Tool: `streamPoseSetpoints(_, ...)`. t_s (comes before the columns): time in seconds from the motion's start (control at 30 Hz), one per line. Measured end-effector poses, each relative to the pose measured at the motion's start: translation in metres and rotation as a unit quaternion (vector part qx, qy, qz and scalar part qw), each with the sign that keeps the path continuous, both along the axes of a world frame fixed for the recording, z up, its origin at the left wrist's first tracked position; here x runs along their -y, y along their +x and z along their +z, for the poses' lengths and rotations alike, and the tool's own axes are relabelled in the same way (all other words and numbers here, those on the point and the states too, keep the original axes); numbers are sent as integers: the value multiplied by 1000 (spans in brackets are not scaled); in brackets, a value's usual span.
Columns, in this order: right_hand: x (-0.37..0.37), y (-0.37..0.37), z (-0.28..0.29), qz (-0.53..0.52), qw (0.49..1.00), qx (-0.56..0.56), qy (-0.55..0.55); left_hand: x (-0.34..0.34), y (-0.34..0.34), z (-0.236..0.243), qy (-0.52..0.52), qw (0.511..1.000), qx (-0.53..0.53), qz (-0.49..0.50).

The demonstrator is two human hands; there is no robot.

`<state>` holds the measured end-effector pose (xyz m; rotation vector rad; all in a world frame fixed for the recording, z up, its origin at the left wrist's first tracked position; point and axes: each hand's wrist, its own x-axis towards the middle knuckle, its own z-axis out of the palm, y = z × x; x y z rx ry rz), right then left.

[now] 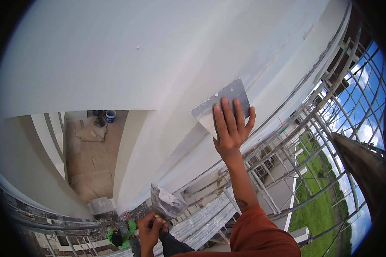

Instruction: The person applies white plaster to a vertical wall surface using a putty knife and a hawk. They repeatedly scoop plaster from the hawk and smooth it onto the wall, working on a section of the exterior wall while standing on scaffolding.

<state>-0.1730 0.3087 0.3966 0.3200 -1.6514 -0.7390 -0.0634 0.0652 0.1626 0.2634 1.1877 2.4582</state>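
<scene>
My right hand reaches up with its fingers spread over a flat metal filling blade, which it holds against the white wall. White smears mark the blade's lower left side. Low in the head view, my left hand grips a putty knife by its handle. That knife's wide blade points up and carries white filler. A paler strip of filler runs diagonally along the wall below and left of the right hand's blade.
Scaffold planks lie below me, with scaffold poles to the right. A person in green is below, near the left hand. Through a wall opening, a blue-and-white bucket stands on a brown covered floor.
</scene>
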Motion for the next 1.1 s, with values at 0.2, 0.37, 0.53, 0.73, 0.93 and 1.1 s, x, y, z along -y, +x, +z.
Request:
streamPoseSetpoints(0.2, -13, 15, -16, -26, 999, 43, 17, -7, -1, -3, -14, 1000, -2, -7)
streamPoseSetpoints(0.37, -30, 26, -30, -58, 995, 68, 35, -14, -2, -1, -2, 1000, 9, -7)
streamPoseSetpoints(0.53, -41, 38, -37, -80, 992, 85, 50, -18, -4, -2, -5, 1000, -6, -26)
streamPoseSetpoints(0.73, -15, 96, -35, -70, 967, 221, -101, -20, -7, 5, -13, 999, -17, -31)
streamPoseSetpoints(0.93, 37, 166, -64, 285, 701, 357, -548, -44, -10, 31, 22, 990, -14, -140)
streamPoseSetpoints(1.1, -2, 158, -74, 65, 779, 573, -248, -33, -10, 38, 54, 981, -40, -182)
